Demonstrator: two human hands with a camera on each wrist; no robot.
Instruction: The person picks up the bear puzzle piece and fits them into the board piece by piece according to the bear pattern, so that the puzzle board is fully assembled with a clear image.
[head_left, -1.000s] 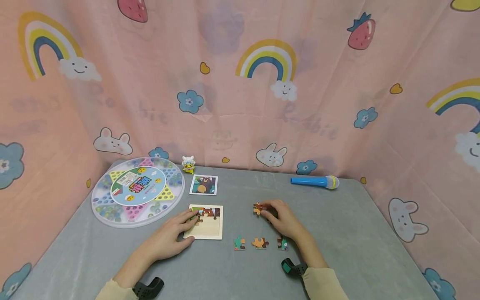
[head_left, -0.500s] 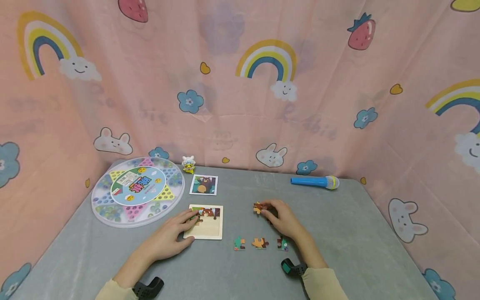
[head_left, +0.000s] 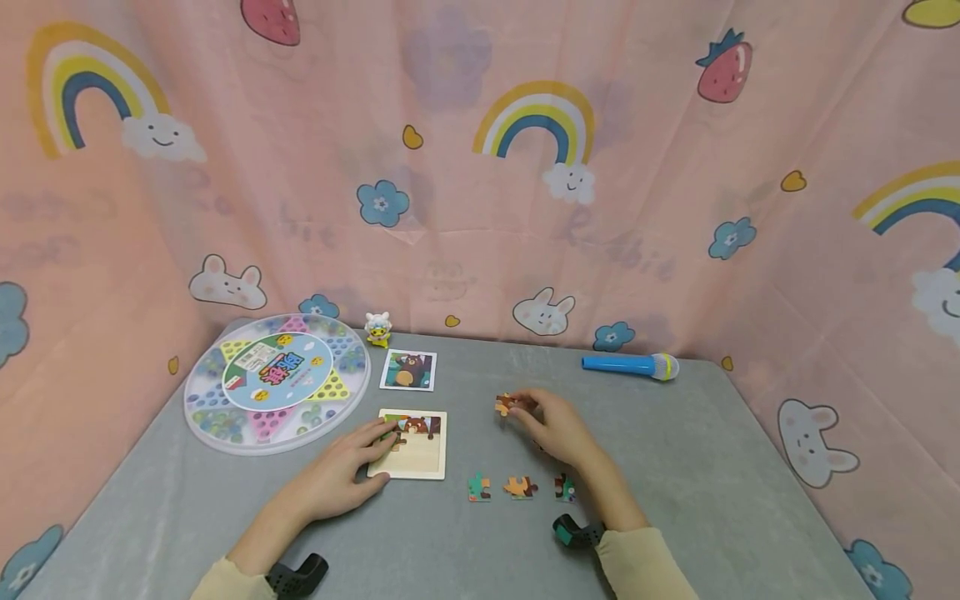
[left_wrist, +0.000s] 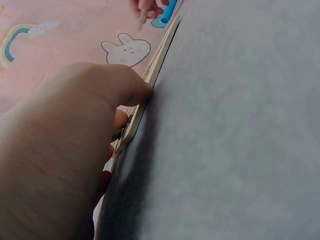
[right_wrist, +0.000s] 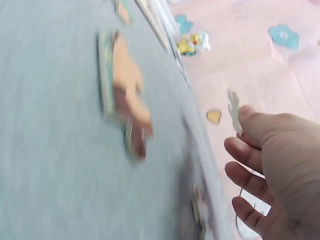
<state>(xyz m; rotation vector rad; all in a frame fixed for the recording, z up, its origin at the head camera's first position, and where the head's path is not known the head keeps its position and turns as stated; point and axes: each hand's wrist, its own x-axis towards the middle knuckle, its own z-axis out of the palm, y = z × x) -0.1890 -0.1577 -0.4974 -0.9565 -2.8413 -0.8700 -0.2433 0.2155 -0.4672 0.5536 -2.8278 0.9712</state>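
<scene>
Backdrop: pink curtain (head_left: 660, 167) printed with rainbows and rabbits, behind the grey table (head_left: 690, 450).
Game board: round, patterned board (head_left: 277, 371) lying at the table's far left.
Left hand: apart from the other hand (head_left: 348, 471), fingers stretched onto the left side of the wooden puzzle tray, thumb against its near edge.
Right hand: thumb and fingers pinching one puzzle piece (head_left: 558, 425).
Puzzle tray: flat on the table (head_left: 426, 457), top part filled.
Microphone: blue, lying far right (head_left: 622, 364).
Picture card: just beyond the tray (head_left: 408, 370).
Figurine: upright beside the board (head_left: 378, 330).
Loose pieces: three in a row (head_left: 521, 487); perhaps another, mostly hidden under the right hand.
Held puzzle piece: raised above the table (head_left: 504, 406), right of the tray.
</scene>
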